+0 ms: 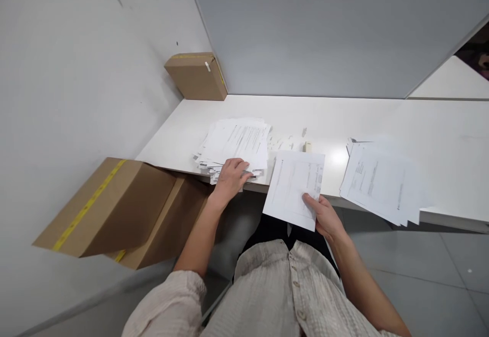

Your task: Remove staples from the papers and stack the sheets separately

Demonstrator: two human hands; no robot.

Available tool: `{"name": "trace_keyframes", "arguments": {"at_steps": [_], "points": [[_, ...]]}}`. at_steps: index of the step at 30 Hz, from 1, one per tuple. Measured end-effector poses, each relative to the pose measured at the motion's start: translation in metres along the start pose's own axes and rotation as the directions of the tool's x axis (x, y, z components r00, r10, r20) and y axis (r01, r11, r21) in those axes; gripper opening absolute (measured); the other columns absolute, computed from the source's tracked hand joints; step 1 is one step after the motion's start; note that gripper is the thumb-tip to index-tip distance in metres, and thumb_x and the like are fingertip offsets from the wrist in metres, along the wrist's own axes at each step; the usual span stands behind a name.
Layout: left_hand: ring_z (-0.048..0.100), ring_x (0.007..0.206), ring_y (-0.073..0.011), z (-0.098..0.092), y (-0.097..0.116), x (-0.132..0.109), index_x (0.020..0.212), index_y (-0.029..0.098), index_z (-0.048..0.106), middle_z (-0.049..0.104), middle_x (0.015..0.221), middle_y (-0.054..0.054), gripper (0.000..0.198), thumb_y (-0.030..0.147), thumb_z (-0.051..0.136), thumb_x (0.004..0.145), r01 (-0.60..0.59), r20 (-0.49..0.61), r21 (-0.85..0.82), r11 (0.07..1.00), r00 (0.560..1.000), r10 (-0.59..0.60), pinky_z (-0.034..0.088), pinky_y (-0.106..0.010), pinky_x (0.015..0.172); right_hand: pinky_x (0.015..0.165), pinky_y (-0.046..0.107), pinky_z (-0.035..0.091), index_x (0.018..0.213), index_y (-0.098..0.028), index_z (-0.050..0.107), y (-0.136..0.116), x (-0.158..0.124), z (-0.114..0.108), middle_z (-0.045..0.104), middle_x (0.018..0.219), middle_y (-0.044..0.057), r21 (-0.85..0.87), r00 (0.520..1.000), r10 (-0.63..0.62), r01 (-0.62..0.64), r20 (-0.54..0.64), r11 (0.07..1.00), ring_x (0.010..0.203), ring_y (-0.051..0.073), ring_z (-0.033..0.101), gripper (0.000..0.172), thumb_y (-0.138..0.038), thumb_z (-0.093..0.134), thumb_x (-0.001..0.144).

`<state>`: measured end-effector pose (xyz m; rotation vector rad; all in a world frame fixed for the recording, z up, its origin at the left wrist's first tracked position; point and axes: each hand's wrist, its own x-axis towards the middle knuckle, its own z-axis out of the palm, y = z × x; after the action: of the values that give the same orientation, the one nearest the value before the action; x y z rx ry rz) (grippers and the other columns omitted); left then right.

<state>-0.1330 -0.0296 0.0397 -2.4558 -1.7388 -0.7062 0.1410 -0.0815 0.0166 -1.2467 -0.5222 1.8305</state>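
A messy stack of printed paper sheets [237, 141] lies near the table's front edge, left of centre. My left hand [231, 176] is at the stack's near edge, its fingers bent over the sheets there and its thumb close to them. In my right hand [323, 212] is a printed sheet of paper [292, 187], pinched along its near right side with the thumb on top. This sheet reaches out past the table edge, over my lap. Whether more sheets are under it cannot be told. The fingers below it are hidden.
A second, fanned pile of printed sheets [378, 181] overhangs the white table's [451, 143] front edge at right. A small cream-coloured block [307, 147] sits behind the held sheet. One cardboard box [196, 75] stands in the back corner; larger boxes [107, 209] are at lower left.
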Motion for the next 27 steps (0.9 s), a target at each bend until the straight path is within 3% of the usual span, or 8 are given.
{"name": "trace_keyframes", "arguments": {"at_steps": [6,9,11,14,18,22,25,27], "points": [[0.052,0.092,-0.0189,-0.010,-0.002,0.009,0.092,0.019,0.061,0.063,0.090,-0.005,0.023,0.031,0.042,0.087,0.097,0.075,-0.145,0.985,0.993,-0.087,0.042,-0.033,0.084,0.076,0.033,0.053,0.096,-0.017,0.065,0.007,0.000,-0.003,0.069,0.098,0.007,0.026,0.999,0.039,-0.040,0.039,0.999,0.089,0.023,0.064,0.027,-0.030,0.066,0.072],[0.054,0.085,-0.0171,-0.012,-0.003,0.012,0.087,0.018,0.063,0.064,0.087,-0.005,0.024,0.030,0.041,0.086,0.200,0.051,-0.266,0.943,0.980,-0.194,0.043,-0.031,0.079,0.075,0.033,0.054,0.095,-0.017,0.065,0.009,0.000,-0.003,0.069,0.098,0.006,0.027,0.998,0.039,-0.040,0.045,0.999,0.089,0.023,0.064,0.026,-0.030,0.066,0.072],[0.055,0.076,-0.0150,-0.010,-0.003,0.013,0.081,0.017,0.064,0.064,0.081,-0.004,0.022,0.032,0.047,0.082,0.316,0.004,-0.389,0.866,0.940,-0.341,0.044,-0.027,0.073,0.073,0.032,0.054,0.095,-0.018,0.065,0.011,0.001,-0.004,0.069,0.098,0.006,0.027,0.998,0.037,-0.039,0.050,0.999,0.089,0.022,0.064,0.025,-0.029,0.066,0.072],[0.055,0.067,-0.0126,-0.008,-0.004,0.014,0.077,0.015,0.065,0.065,0.074,-0.002,0.021,0.035,0.058,0.073,0.435,-0.015,-0.558,0.707,0.846,-0.532,0.044,-0.024,0.065,0.071,0.032,0.055,0.094,-0.019,0.065,0.015,0.003,-0.006,0.069,0.099,0.006,0.023,0.997,0.030,-0.032,0.075,0.999,0.088,0.022,0.065,0.024,-0.030,0.066,0.073],[0.053,0.061,-0.0106,-0.004,-0.006,0.018,0.069,0.014,0.065,0.062,0.065,0.000,0.023,0.037,0.067,0.064,0.444,-0.006,-0.668,0.598,0.800,-0.600,0.042,-0.022,0.060,0.071,0.032,0.055,0.095,-0.019,0.065,0.017,0.004,-0.007,0.069,0.099,0.006,0.021,0.996,0.024,-0.026,0.088,0.999,0.088,0.023,0.065,0.025,-0.031,0.065,0.073],[0.050,0.057,-0.0089,0.001,-0.011,0.022,0.067,0.014,0.064,0.058,0.059,0.002,0.024,0.038,0.064,0.066,0.443,-0.028,-0.725,0.527,0.746,-0.665,0.041,-0.021,0.057,0.074,0.035,0.054,0.099,-0.020,0.064,0.013,0.000,-0.005,0.068,0.102,0.006,0.010,0.997,0.033,-0.034,0.071,0.999,0.091,0.024,0.063,0.029,-0.032,0.066,0.073],[0.052,0.061,-0.0094,-0.002,-0.007,0.022,0.072,0.014,0.063,0.060,0.064,0.001,0.024,0.038,0.062,0.070,0.406,-0.098,-0.736,0.542,0.728,-0.678,0.043,-0.021,0.062,0.074,0.035,0.054,0.101,-0.021,0.064,0.010,-0.003,-0.003,0.067,0.104,0.006,0.002,0.997,0.035,-0.035,0.064,0.999,0.092,0.024,0.063,0.031,-0.032,0.065,0.073],[0.054,0.066,-0.0104,-0.007,0.005,0.019,0.075,0.014,0.063,0.061,0.068,0.000,0.022,0.036,0.061,0.072,0.355,-0.176,-0.709,0.609,0.748,-0.641,0.045,-0.023,0.066,0.075,0.035,0.054,0.102,-0.021,0.063,0.009,-0.004,-0.002,0.067,0.105,0.005,0.009,0.999,0.023,-0.024,0.043,1.000,0.090,0.023,0.063,0.031,-0.031,0.066,0.072]]}}
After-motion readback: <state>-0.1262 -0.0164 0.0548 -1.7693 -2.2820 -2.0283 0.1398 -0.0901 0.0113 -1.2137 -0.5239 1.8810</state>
